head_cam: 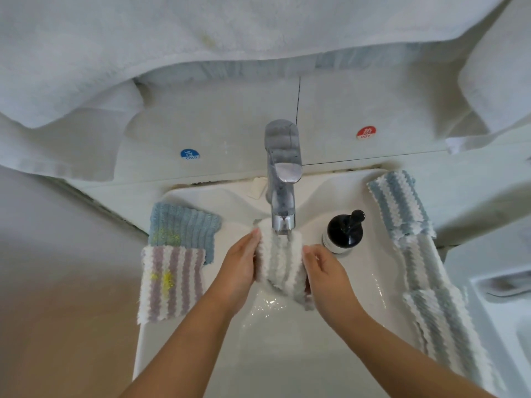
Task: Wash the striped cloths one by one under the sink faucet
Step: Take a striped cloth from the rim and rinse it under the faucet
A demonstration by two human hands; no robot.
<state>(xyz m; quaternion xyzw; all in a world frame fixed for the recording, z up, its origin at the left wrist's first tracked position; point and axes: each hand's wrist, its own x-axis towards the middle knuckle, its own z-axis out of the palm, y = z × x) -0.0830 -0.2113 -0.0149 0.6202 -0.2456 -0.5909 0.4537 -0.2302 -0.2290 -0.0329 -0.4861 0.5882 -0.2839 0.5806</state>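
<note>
Striped grey-and-white fluffy cloth [280, 262] is being held bunched directly under the chrome faucet [283, 179], over the white sink [287, 340], gripped between the left hand [240, 262] and right hand [324, 268] so running water is soaking it.

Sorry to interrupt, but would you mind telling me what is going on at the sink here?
A person is washing a grey-and-white striped cloth under the faucet, gripping it with the left hand and right hand. Two stained cloths lie on the sink's left rim, and blue-striped cloths lie along the right rim beside a dark pump bottle.
</note>
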